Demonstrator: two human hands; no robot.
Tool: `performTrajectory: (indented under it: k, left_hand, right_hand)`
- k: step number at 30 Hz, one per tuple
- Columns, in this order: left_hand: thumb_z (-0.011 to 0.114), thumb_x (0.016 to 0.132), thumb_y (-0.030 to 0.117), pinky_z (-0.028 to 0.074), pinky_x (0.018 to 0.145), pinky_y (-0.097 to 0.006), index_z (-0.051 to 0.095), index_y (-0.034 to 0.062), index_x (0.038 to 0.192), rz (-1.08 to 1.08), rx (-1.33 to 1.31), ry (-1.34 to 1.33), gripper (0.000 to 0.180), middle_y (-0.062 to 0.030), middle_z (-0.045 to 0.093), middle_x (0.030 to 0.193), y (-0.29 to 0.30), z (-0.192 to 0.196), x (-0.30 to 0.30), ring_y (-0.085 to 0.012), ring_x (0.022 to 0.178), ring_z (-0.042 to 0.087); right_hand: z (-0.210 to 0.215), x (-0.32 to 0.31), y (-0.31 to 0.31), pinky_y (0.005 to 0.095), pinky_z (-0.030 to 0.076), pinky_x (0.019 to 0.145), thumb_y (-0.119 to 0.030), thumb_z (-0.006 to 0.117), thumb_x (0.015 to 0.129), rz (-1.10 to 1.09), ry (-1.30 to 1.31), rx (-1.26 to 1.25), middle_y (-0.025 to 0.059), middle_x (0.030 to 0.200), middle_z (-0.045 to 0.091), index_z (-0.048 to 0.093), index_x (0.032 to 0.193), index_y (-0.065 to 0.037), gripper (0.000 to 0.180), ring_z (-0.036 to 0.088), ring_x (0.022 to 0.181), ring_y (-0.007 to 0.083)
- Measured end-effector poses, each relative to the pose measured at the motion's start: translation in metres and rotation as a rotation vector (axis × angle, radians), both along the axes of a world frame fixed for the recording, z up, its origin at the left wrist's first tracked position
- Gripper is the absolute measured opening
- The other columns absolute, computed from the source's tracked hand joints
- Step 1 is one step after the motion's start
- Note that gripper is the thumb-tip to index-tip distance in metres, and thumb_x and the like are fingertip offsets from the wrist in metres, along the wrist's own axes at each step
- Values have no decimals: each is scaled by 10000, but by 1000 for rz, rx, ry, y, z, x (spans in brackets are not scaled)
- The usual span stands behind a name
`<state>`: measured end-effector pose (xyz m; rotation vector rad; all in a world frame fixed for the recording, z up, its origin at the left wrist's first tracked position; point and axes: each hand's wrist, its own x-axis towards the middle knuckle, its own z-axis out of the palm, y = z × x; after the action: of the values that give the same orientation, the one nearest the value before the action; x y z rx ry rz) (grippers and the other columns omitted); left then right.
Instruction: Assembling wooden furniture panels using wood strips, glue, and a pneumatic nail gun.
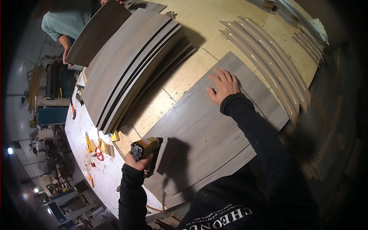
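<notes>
Left hand (137, 161) clenched on yellow nail gun (145, 147) at near-left edge of grey laminate panel (207, 130), probably touching it; right hand (223, 86) flat, released, far along it.

A yellow and black power tool (145, 148) is held in the left hand (137, 163). Its body is yellow and its front end is dark. The front rests on the near left edge of a big grey board (207, 134). The tool throws a dark shadow on the board just beside it.

The grey board looks like wood, with long streaks running along it. It lies flat on the tabletop (191, 73). It is wide and thin, and its edges look bent in the picture. The right hand (223, 86) lies flat on its far end, with the fingers spread out.
</notes>
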<state>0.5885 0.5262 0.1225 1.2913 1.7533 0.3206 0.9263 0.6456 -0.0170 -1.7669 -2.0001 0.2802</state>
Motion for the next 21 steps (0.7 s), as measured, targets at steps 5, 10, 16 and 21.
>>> performTrajectory:
  k: [5,10,16,21]
  left_hand:
    - [672,685,121,470,767,-283,572,-3,1025,-2,5,-5,376,-90,639,902,-6,-27,-11,-170,839,612]
    - [674,686,145,474,764,-289,590,4,983,29,-11,12,339,-101,642,884,-6,-31,-12,-186,831,619]
    - [690,691,239,487,688,-313,608,36,950,-109,113,206,339,-116,639,790,-5,-17,0,-196,765,624]
    - [682,683,100,467,772,-309,500,55,1120,28,104,-40,476,-84,608,956,-33,-23,-43,-195,845,590]
  right_hand:
    - [-1,0,0,442,290,944,-254,575,722,-7,-14,52,122,1195,448,535,1087,-77,407,365,1154,287]
    - [0,-1,0,431,292,945,-258,574,723,-4,-32,58,124,1202,446,536,1088,-81,408,367,1153,287]
    - [3,1,-2,437,280,956,-257,571,727,6,-38,36,129,1222,437,519,1112,-87,425,363,1161,291]
    - [-1,-1,0,461,257,971,-282,579,723,8,-34,-6,133,1243,407,505,1136,-90,462,315,1199,300]
